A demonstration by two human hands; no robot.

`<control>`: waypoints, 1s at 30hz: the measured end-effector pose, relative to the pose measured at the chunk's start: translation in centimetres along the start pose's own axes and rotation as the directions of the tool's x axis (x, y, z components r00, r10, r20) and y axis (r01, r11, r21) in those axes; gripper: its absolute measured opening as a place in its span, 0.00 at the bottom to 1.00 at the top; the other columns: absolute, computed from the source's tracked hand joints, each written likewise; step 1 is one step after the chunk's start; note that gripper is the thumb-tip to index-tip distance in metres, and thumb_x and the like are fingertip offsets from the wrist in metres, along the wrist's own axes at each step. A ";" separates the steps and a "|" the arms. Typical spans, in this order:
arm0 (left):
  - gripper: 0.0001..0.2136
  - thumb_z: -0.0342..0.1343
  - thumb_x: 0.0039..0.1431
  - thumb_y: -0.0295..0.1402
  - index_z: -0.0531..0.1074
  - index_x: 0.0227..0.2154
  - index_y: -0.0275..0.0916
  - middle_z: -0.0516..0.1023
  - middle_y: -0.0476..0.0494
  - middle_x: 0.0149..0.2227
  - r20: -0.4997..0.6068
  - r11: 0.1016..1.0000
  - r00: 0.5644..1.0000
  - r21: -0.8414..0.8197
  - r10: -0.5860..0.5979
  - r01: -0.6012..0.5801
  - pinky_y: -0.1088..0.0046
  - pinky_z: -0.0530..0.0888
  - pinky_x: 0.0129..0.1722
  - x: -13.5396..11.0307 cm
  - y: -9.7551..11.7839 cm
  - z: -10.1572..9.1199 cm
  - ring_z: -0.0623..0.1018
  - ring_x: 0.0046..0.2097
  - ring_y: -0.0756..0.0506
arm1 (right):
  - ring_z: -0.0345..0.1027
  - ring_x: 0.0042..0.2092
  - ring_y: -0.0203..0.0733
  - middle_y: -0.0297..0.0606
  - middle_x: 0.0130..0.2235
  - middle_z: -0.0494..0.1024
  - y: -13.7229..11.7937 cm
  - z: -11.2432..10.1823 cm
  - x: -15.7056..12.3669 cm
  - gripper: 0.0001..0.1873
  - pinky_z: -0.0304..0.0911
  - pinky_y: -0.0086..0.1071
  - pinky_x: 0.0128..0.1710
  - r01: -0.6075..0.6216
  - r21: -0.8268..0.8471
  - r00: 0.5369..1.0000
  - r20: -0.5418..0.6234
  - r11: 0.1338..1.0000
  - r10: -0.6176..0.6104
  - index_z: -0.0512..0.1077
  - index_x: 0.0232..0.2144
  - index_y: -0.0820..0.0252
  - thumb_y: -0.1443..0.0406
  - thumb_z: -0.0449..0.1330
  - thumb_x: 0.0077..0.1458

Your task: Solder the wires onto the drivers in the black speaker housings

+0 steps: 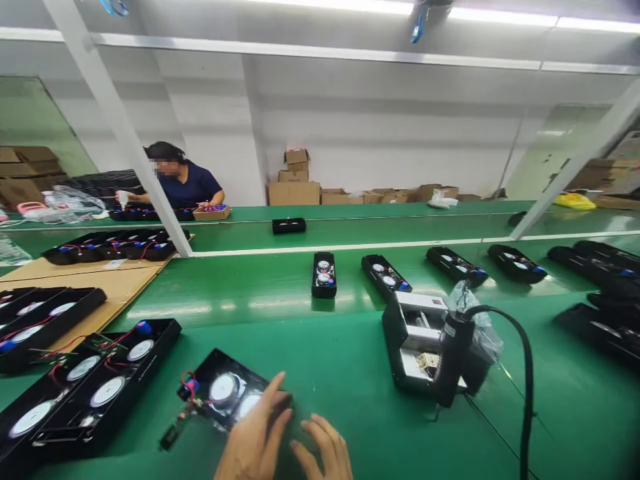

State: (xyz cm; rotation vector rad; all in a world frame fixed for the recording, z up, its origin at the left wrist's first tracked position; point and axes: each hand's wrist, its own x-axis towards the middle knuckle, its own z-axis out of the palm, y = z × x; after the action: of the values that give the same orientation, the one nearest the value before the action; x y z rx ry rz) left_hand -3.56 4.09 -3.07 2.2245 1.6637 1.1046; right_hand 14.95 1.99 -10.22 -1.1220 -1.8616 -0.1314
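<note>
A black speaker housing point(227, 393) with two round white drivers and red and blue wires at its left end lies on the green bench right in front of me. My left hand point(255, 437) rests over its right end, fingers closed on the edge. Beside it my right hand point(323, 450) hovers low with its fingers apart and slightly curled, holding nothing I can see. The housing's right end is hidden under both hands.
Several more housings point(100, 387) are lined up at the left. A black tool with a thick cable point(453, 357) stands in a box-like holder point(413, 333) to my right. More housings point(324, 275) ride the green conveyor. A co-worker point(187, 183) sits at the far left; cardboard boxes point(294, 183) line the wall.
</note>
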 end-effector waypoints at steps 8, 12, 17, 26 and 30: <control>0.16 0.57 0.68 0.29 0.73 0.56 0.48 0.85 0.47 0.49 -0.135 0.974 0.984 -0.179 0.117 -0.140 0.73 0.81 0.54 1.0 6.2 -4.5 0.84 0.50 0.48 | 0.70 0.62 0.57 0.37 0.51 0.82 3.2 -8.4 5.3 0.10 0.57 0.63 0.67 0.080 0.058 0.942 0.321 0.995 -0.095 0.74 0.40 0.53 0.67 0.66 0.55; 0.10 0.59 0.67 0.30 0.77 0.49 0.46 0.85 0.49 0.45 -0.152 0.988 0.988 -0.156 -0.008 -0.016 0.73 0.82 0.50 0.4 5.1 -6.9 0.85 0.45 0.48 | 0.69 0.63 0.58 0.37 0.51 0.82 7.5 -13.2 7.1 0.09 0.54 0.63 0.67 0.053 -0.003 0.902 0.429 0.999 -0.046 0.71 0.32 0.56 0.72 0.66 0.53; 0.07 0.59 0.68 0.32 0.80 0.45 0.45 0.85 0.49 0.43 -0.058 0.984 0.997 -0.175 -0.058 0.047 0.73 0.82 0.47 -0.8 3.8 -6.2 0.85 0.43 0.48 | 0.73 0.57 0.54 0.41 0.49 0.83 7.4 -15.4 8.0 0.11 0.64 0.56 0.59 0.065 0.047 0.905 0.418 0.997 -0.079 0.72 0.43 0.56 0.70 0.66 0.58; 0.09 0.57 0.69 0.35 0.79 0.48 0.44 0.85 0.45 0.45 0.050 0.966 0.992 -0.226 -0.114 0.122 0.65 0.83 0.50 -0.5 4.7 -4.2 0.85 0.46 0.45 | 0.81 0.40 0.43 0.38 0.38 0.86 0.4 -8.9 9.3 0.06 0.76 0.40 0.43 -0.356 0.508 0.931 0.270 0.784 0.248 0.80 0.41 0.57 0.68 0.64 0.62; 0.10 0.57 0.69 0.33 0.78 0.49 0.44 0.84 0.44 0.46 0.023 0.970 0.995 -0.222 -0.093 0.096 0.63 0.83 0.52 -0.7 4.7 -3.9 0.84 0.47 0.44 | 0.81 0.34 0.43 0.38 0.34 0.86 2.6 -9.6 10.8 0.08 0.76 0.36 0.34 -0.549 0.491 0.833 0.251 0.676 0.494 0.82 0.39 0.58 0.61 0.68 0.60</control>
State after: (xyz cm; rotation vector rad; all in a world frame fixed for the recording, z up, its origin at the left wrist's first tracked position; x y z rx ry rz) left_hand -2.48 0.58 1.85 1.9895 1.5385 1.1856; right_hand 21.46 5.60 2.46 -1.2034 -1.4318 0.7650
